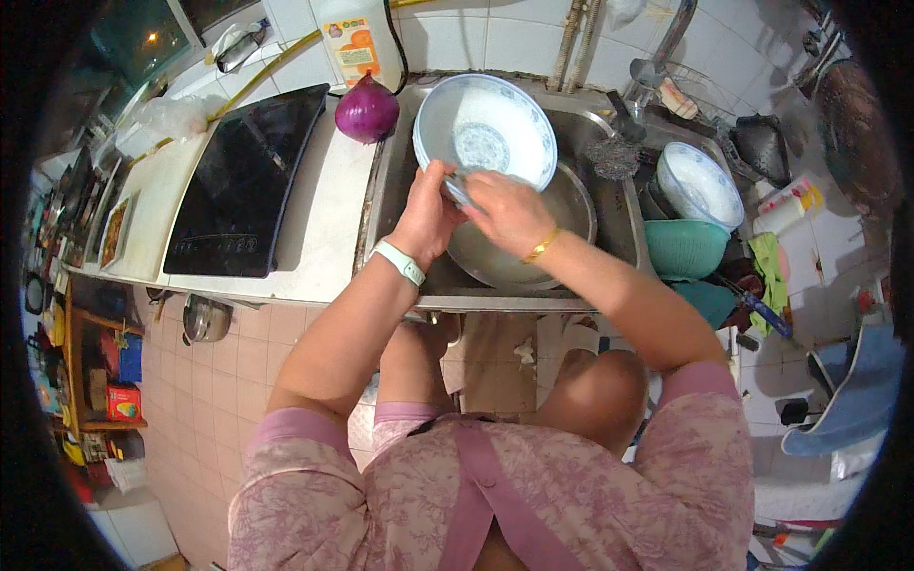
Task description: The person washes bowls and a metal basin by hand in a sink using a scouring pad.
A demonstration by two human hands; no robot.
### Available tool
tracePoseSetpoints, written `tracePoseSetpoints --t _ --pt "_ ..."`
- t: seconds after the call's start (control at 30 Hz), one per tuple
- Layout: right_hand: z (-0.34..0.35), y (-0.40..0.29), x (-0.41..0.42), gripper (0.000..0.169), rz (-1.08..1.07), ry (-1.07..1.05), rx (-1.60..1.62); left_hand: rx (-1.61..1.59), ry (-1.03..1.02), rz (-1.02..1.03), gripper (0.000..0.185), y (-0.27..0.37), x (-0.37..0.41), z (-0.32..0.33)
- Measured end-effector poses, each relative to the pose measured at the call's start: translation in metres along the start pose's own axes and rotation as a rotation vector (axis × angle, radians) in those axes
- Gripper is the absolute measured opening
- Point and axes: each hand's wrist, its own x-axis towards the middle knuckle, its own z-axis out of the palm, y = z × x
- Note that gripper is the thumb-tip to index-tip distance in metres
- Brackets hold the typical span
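A white bowl with blue patterning is tilted over the sink, its inside facing up towards me. My left hand grips its near rim, thumb on top, with a pale green watch band at the wrist. Bent over the same rim is my right hand, close against the left, with a gold bracelet on its wrist. Something greyish and blurred shows between the fingers; I cannot tell what it is. Below the hands, a large round metal basin stands in the sink, partly hidden by them.
The metal sink has a faucet at the back right and a wire scourer on its edge. Another patterned bowl rests above a green basket. Left of the sink are a red onion and a black cooktop.
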Motion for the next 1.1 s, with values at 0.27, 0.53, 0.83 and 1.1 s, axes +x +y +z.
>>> tracePoseSetpoints --t 0.27,0.53,0.83,1.1 --pt "-0.044 0.055 -0.011 0.018 -0.278 -0.118 -0.209 0.078 0.005 0.216 0.044 0.005 -0.006 0.024" --pt "0.011 -0.013 0.012 0.015 0.129 0.077 0.125 0.009 0.06 0.154 0.04 0.0 -0.004 0.009" --pt "-0.042 0.079 -0.018 0.039 -0.147 -0.162 -0.331 0.026 -0.024 0.267 0.054 0.008 -0.008 0.023" --pt "-0.004 0.0 -0.027 0.035 0.077 -0.084 0.049 0.198 0.014 0.202 0.059 0.011 -0.017 0.021"
